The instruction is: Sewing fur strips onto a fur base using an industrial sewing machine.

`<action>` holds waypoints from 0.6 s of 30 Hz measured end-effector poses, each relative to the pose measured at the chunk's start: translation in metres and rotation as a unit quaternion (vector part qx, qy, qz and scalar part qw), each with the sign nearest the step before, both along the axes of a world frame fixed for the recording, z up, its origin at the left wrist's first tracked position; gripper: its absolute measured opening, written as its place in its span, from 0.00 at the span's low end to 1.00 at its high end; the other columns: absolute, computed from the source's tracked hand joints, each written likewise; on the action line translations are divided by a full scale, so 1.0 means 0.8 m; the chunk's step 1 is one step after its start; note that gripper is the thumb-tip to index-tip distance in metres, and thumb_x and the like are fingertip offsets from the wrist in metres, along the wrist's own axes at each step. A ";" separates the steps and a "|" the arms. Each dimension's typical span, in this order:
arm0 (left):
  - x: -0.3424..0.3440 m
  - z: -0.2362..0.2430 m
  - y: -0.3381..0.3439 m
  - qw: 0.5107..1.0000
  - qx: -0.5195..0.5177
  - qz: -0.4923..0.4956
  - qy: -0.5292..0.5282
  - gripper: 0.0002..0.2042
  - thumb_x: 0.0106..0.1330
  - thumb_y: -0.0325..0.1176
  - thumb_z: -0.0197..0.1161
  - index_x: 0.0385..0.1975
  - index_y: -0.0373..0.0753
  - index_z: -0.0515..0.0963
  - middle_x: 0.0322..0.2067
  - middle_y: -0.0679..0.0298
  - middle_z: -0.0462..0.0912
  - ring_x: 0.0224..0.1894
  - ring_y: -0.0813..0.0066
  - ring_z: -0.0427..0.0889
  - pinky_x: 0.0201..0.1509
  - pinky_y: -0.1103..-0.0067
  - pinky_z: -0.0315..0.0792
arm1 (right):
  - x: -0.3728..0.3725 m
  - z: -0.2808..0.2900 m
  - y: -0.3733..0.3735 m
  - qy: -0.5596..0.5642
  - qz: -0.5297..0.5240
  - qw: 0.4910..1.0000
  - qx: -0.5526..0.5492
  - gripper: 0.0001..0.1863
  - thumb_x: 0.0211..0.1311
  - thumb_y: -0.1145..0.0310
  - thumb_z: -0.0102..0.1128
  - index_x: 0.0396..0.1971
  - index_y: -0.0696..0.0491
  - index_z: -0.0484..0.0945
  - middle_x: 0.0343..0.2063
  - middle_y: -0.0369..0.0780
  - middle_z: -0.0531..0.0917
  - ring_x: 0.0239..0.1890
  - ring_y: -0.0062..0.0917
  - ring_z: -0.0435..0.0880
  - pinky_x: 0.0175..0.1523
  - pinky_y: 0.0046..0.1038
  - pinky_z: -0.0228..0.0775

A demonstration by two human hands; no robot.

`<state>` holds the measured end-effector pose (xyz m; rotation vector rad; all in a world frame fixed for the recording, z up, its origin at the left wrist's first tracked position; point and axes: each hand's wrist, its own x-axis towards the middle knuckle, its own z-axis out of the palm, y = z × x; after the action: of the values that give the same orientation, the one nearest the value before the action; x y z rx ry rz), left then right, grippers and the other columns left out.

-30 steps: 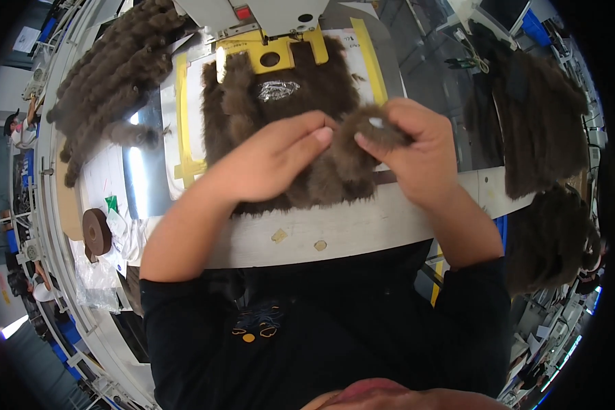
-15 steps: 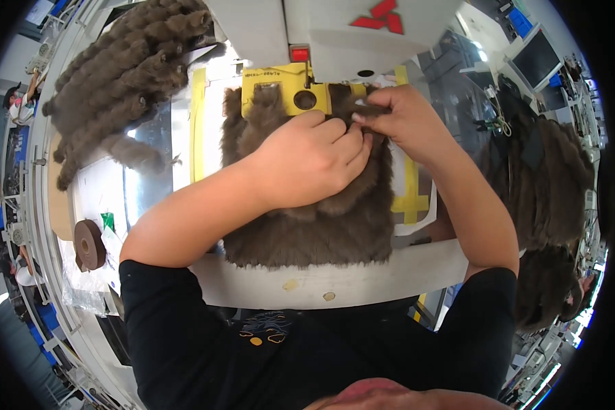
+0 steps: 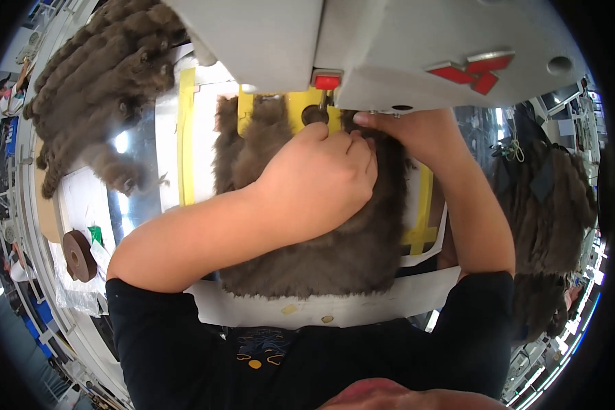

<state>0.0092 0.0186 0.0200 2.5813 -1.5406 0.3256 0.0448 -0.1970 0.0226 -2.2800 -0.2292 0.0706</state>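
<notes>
My left hand [image 3: 324,171] is curled over the brown fur panel [image 3: 307,266], fingertips tucked into the pile just below the yellow plate [image 3: 248,109]; what they grip is hidden. My right hand [image 3: 417,133] reaches in beside it at the panel's upper right, thumb on the fur, other fingers mostly hidden under the white machine head [image 3: 458,34]. A metal rod below a red part [image 3: 326,82] stands over the plate's round hole. Yellow tape [image 3: 186,137] runs along the white board around the fur.
Piled fur strips [image 3: 102,82] lie at upper left, darker fur pieces [image 3: 547,219] at right. A brown roll [image 3: 80,256] sits at left near papers and plastic. Another person [image 3: 10,96] shows at the far left edge.
Both hands have moved up to the plate, the right now reaching under the machine head, which fills more of the upper view. The small fur piece seen earlier in my fingers is hidden.
</notes>
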 end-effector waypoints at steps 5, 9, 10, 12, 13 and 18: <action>0.003 -0.002 -0.003 0.998 -0.020 0.027 -0.046 0.21 0.56 0.30 0.60 0.50 0.31 0.83 0.40 0.62 0.85 0.33 0.72 0.80 0.35 0.75 0.71 | 0.007 -0.008 -0.007 -0.069 0.040 0.992 -0.093 0.21 0.56 0.53 0.77 0.43 0.52 0.87 0.37 0.41 0.90 0.40 0.40 0.87 0.47 0.37 0.77; 0.010 -0.007 -0.004 0.997 -0.040 0.045 -0.038 0.21 0.56 0.30 0.61 0.51 0.33 0.83 0.45 0.60 0.87 0.32 0.71 0.81 0.37 0.75 0.72 | 0.010 -0.010 -0.007 -0.093 0.020 0.983 -0.160 0.23 0.55 0.51 0.76 0.44 0.50 0.88 0.39 0.42 0.90 0.42 0.42 0.87 0.47 0.38 0.78; 0.010 -0.006 -0.004 0.998 -0.038 0.041 -0.038 0.21 0.56 0.30 0.61 0.51 0.33 0.83 0.45 0.60 0.87 0.32 0.71 0.81 0.37 0.75 0.72 | 0.009 -0.008 -0.006 -0.093 0.006 0.989 -0.118 0.23 0.55 0.50 0.76 0.45 0.50 0.88 0.39 0.43 0.90 0.43 0.42 0.87 0.47 0.39 0.78; 0.010 -0.007 -0.005 0.996 -0.042 0.068 -0.036 0.20 0.57 0.29 0.61 0.51 0.34 0.83 0.45 0.61 0.87 0.34 0.70 0.82 0.39 0.73 0.73 | 0.010 -0.005 -0.007 -0.083 0.002 0.991 -0.108 0.21 0.55 0.54 0.75 0.45 0.50 0.88 0.39 0.44 0.90 0.44 0.43 0.87 0.47 0.39 0.78; 0.012 -0.009 -0.005 0.996 -0.040 0.065 -0.035 0.20 0.57 0.29 0.61 0.51 0.34 0.83 0.45 0.61 0.87 0.34 0.70 0.82 0.39 0.73 0.73 | 0.014 -0.008 -0.011 -0.080 0.024 0.993 -0.088 0.21 0.54 0.55 0.75 0.45 0.50 0.88 0.39 0.44 0.90 0.44 0.43 0.87 0.47 0.39 0.78; 0.018 0.001 -0.005 0.997 0.004 0.082 0.009 0.17 0.58 0.29 0.61 0.48 0.38 0.83 0.47 0.63 0.86 0.37 0.68 0.84 0.42 0.72 0.75 | 0.019 -0.012 -0.012 -0.108 0.036 0.990 -0.082 0.21 0.49 0.60 0.76 0.43 0.52 0.87 0.38 0.45 0.90 0.43 0.44 0.87 0.48 0.40 0.78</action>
<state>0.0235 0.0146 0.0206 2.7146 -1.3301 0.3103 0.0597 -0.2070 0.0131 -2.4424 -0.4330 -0.1254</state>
